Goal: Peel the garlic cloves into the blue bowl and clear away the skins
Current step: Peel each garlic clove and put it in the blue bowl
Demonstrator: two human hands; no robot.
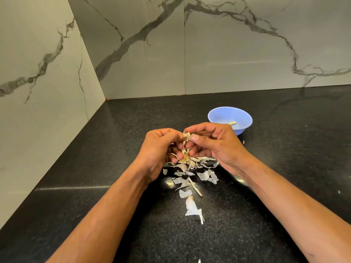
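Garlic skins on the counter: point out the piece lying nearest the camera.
The large white skin piece lying alone below the main skin pile; the others cluster under the hands.

a half-peeled garlic clove [188, 137] with papery strips hanging is pinched above scattered pale skins [190, 179] on the black worktop [95, 186], and the blue bowl [230, 119] behind holds one peeled clove [233, 123].

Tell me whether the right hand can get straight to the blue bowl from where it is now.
Probably yes. The blue bowl sits just beyond the right hand with nothing between them, though that hand and the left hand are both pinching a garlic clove.
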